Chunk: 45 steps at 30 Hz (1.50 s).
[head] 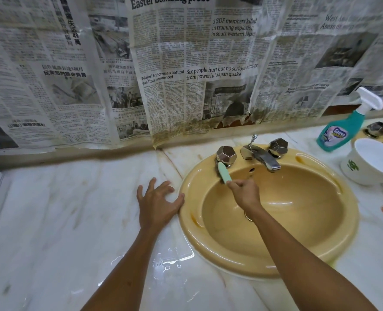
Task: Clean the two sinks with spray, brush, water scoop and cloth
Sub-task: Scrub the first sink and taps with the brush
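While the left hand (158, 204) lies spread flat on the marble counter (73, 221) beside the yellow sink (334, 239) at frame centre, the right hand (244, 194) grips a green brush (224, 173) against the rim below the left tap knob (226, 154).

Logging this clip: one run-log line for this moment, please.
step: brushing | right hand: grips brush by left tap knob | left hand: flat on counter beside sink

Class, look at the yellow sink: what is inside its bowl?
Inside the sink bowl, the right hand holds a green brush up at the rim by the left tap. The forearm covers most of the drain.
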{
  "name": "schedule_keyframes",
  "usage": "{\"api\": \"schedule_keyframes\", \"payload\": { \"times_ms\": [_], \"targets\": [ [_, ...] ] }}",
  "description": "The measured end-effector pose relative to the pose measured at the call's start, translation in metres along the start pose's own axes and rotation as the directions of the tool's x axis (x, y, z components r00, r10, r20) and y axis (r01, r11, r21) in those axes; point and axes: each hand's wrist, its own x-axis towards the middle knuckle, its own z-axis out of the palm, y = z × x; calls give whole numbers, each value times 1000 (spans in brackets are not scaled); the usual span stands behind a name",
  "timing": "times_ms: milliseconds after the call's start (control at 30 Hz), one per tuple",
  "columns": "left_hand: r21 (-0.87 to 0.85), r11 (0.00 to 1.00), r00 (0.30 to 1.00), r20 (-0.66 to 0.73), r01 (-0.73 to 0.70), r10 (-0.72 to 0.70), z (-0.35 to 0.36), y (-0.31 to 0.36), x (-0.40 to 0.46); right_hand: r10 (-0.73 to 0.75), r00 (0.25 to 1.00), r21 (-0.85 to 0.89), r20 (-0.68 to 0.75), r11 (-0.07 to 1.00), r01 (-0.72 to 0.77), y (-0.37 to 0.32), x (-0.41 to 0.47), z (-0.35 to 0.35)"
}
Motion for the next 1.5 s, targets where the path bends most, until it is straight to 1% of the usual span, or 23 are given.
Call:
{"api": "schedule_keyframes", "payload": {
  "times_ms": [33,100,167,233,300,367,433,467,567,600,633,700,733,833,900,967,1033,1100,1167,1233,1333,1367,1500],
  "targets": [
    [-1,1000,1000,0,2,-2,0,-1,0,-27,999,-64,37,997,30,-2,-2,3],
    [-3,1000,1000,-2,0,0,1,-2,1,-106,976,-184,192,973,141,-3,-15,10],
    [-2,1000,1000,-10,-5,5,1,-2,1,-106,949,-197,298,965,170,-3,-16,6],
    [5,1000,1000,-1,5,-5,2,-1,1,-41,972,-180,231,980,84,-8,2,-5],
    [11,1000,1000,-3,8,-8,2,-2,1,-40,988,-216,148,974,71,-15,11,-8],
    [8,1000,1000,-7,9,-9,1,-1,1,-97,969,-346,227,922,173,-21,4,-1],
    [-1,1000,1000,-6,8,-8,0,-1,1,-98,940,-431,327,870,241,-27,-5,4],
    [1,1000,1000,-2,7,-7,-1,0,2,-92,943,-449,319,862,236,-32,-1,3],
    [9,1000,1000,9,16,-16,0,1,1,-118,984,-497,135,851,170,-47,13,-2],
    [8,1000,1000,7,18,-18,0,0,1,-151,978,-533,142,821,204,-51,12,2],
    [7,1000,1000,7,16,-16,0,0,1,-167,965,-561,201,788,254,-54,7,9],
    [7,1000,1000,8,13,-13,-1,0,2,-182,931,-543,317,770,336,-56,-1,26],
    [10,1000,1000,11,16,-16,-1,0,2,-189,932,-547,310,766,337,-60,0,30],
    [21,999,999,23,27,-28,-2,3,1,-226,953,-597,201,743,302,-79,10,35],
    [13,1000,1000,17,20,-20,-3,2,1,-250,909,-633,333,655,412,-93,8,40],
    [11,1000,1000,21,22,-22,-4,2,2,-208,866,-633,455,608,479,-103,7,38],
    [18,999,999,29,28,-28,-3,3,2,-182,870,-636,459,616,464,-109,18,29],
    [23,999,999,24,28,-28,-3,2,1,-225,880,-664,419,585,466,-111,20,24],
    [17,1000,999,30,16,-17,-4,2,1,-225,828,-635,514,549,544,-107,12,29],
    [-3,1000,1000,19,2,-2,-3,1,1,-188,778,-590,600,552,589,-102,3,34],
    [-75,997,999,-20,35,-36,-2,-1,1,-220,850,-595,478,631,498,-95,12,24],
    [-109,993,997,-40,54,-58,-2,-1,2,-235,858,-604,457,626,493,-94,11,22],
    [-175,983,994,-85,52,-68,-4,-2,2,-182,771,-633,610,474,612,-96,-7,31]
  ]
}}
